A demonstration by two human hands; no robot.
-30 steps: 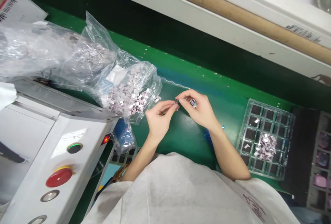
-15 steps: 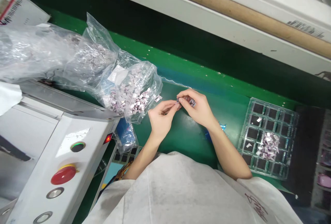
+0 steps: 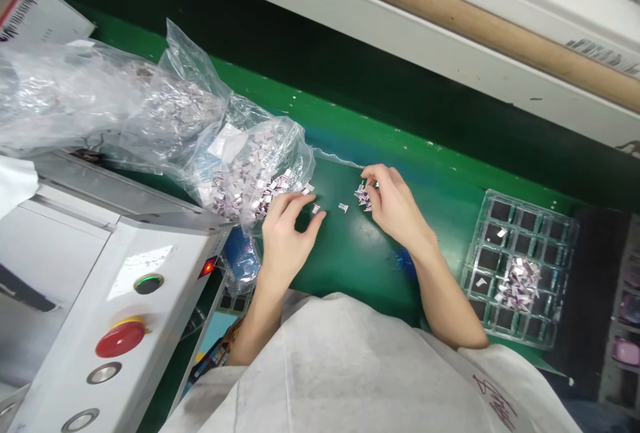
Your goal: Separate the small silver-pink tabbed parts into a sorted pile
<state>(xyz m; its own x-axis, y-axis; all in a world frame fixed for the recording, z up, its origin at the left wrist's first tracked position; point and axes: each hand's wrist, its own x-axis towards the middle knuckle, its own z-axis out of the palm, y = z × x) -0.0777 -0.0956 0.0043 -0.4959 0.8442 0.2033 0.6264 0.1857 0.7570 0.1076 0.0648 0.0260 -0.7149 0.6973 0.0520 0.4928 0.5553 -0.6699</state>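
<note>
My left hand (image 3: 287, 230) is open, thumb and fingers apart around a small metallic piece (image 3: 316, 208) near the mouth of a clear plastic bag. My right hand (image 3: 397, 206) is curled around a cluster of small silvery pieces (image 3: 363, 197). Part of that cluster shows beyond the fingertips; how much lies in the palm is hidden. Between the hands, a single small piece (image 3: 343, 207) rests on the green work surface (image 3: 350, 253). The clear bag (image 3: 280, 133) holds many like pieces, some spilling at its opening.
At right stands a clear compartment tray (image 3: 525, 220) with a heap of small pieces (image 3: 520, 283). A machine panel (image 3: 165, 246) with a red button (image 3: 121, 338) is close on the left. A blue packet (image 3: 243, 260) lies below the bag. A pale ledge (image 3: 400, 26) crosses the back.
My hands have parted from their meeting point in the middle. The left moved left and opened; the right shifted slightly right. A single piece now lies between them, and the cluster shows past the right fingertips.
</note>
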